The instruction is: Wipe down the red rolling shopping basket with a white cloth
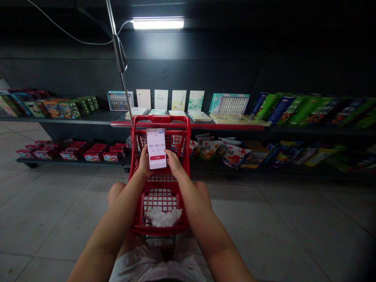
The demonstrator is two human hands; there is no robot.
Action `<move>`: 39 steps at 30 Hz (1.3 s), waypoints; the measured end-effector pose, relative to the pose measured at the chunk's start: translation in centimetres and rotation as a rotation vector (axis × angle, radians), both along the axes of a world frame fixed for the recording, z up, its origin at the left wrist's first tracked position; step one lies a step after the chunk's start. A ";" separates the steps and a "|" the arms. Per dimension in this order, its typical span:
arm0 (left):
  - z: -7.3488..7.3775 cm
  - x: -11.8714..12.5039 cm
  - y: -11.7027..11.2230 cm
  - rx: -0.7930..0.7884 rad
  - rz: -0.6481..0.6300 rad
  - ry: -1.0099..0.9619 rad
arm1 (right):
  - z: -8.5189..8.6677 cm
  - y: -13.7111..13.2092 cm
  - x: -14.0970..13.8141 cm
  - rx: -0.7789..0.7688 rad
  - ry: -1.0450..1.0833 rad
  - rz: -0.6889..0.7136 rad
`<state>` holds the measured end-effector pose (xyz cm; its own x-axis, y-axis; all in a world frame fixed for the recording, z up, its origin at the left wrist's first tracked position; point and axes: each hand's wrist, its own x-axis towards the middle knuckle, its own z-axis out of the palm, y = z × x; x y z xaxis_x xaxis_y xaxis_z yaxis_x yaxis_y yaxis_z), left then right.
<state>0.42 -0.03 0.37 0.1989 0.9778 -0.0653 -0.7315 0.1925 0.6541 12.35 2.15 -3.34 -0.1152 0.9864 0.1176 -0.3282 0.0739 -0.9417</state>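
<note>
A smartphone (pixel 156 150) is held upright over a red plastic shopping basket (pixel 135 137), its lit screen showing a row of zeros and a red button. My left hand (pixel 144 161) grips the phone's left edge. On the opposite edge, my right hand (pixel 174 161) holds it too, with the thumb at the lower right of the screen. Crumpled white tissue or plastic (pixel 163 217) lies in the near end of the basket.
Notebooks and cards (pixel 178 100) stand on the shelf ahead under a bright lamp (pixel 158 23). Small boxes (pixel 69 109) line the left, green and blue bags (pixel 308 109) the right. Below are red packs (pixel 96 152) and snack bags (pixel 235 154). A metal pole (pixel 119 55) rises beside the basket.
</note>
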 end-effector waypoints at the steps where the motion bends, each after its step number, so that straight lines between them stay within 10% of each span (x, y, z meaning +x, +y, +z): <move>1: 0.0 0.0 0.0 0.003 -0.003 -0.001 | 0.0 0.0 0.0 0.002 0.000 -0.007; 26: 0.7 -0.6 -0.2 -0.028 0.044 0.034 | 1.6 -1.4 -0.2 0.031 -0.033 -0.016; 39: 7.7 -8.1 0.4 0.226 0.206 -0.100 | 2.8 -3.2 -1.1 0.045 -0.121 0.017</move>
